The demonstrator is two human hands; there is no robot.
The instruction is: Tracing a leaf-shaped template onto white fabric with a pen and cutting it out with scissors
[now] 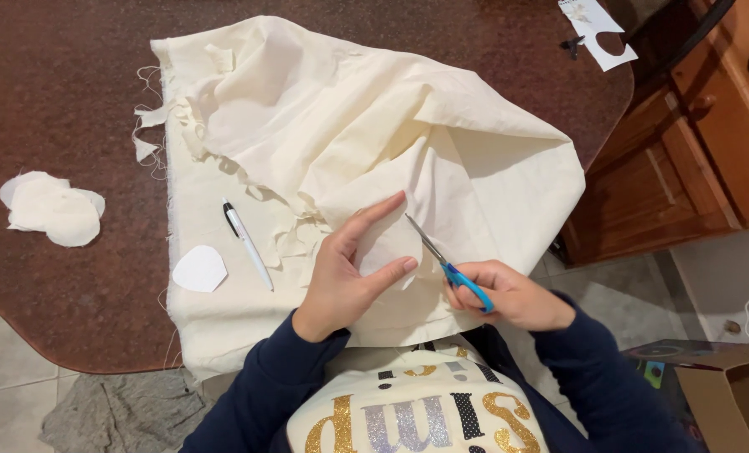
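A person in a dark blue long-sleeved top leans over a large rumpled sheet of cream cotton cloth (pixel 341 126) spread on a reddish-brown speckled stone table (pixel 64 92). The left hand (pixel 345 273) lies on the near part of the cloth, thumb and forefinger spread wide to pinch a rounded flap of it, the other fingers curled under. Just right of that flap, the right hand (pixel 513 294) is closed through the handles of a pair of blue-handled steel scissors (pixel 446 262), whose blades stand slightly parted with their tips against the cloth's edge. On the cloth, left of the left hand, lie a white pen with a black clip (pixel 246 241) and a rounded white paper template (pixel 199 268). Well to the left of the cloth, on the bare table, sits a small pile of cut cream cloth circles (pixel 53 208). At the table's far right corner, beyond the cloth, rests a white paper sheet with a round hole cut out (pixel 597 29)
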